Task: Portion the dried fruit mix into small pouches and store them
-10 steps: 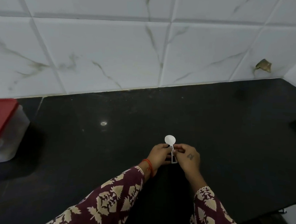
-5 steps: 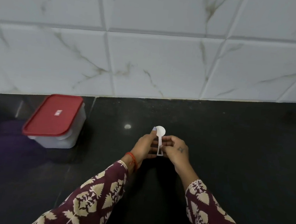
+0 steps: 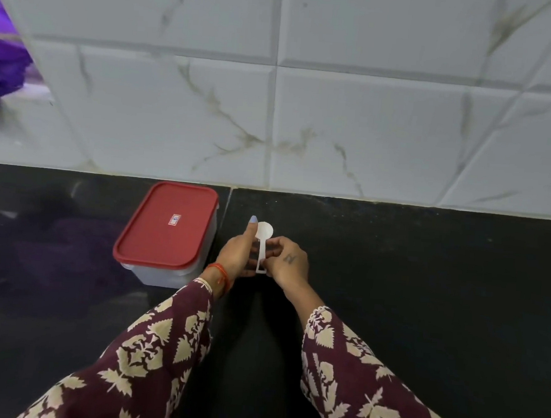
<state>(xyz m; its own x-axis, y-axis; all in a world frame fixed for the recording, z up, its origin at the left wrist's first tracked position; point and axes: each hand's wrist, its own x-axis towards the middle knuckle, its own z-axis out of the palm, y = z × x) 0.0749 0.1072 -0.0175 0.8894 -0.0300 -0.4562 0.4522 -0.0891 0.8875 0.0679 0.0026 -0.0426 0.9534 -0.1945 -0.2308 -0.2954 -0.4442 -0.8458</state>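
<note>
A small white plastic scoop (image 3: 263,244) stands upright between my two hands, bowl end up, above the black counter (image 3: 409,283). My left hand (image 3: 239,255) holds it from the left, thumb raised beside the bowl. My right hand (image 3: 286,261) pinches the handle from the right. A clear plastic box with a red lid (image 3: 168,224) sits shut on the counter just left of my hands. No pouches or dried fruit show in the view.
A white marble-pattern tiled wall (image 3: 307,113) rises behind the counter. Purple cloth (image 3: 0,68) shows at the upper left edge.
The view has swung left, so the red-lidded box has come from the left edge to just beside my hands. Both hands keep hold of the scoop.
</note>
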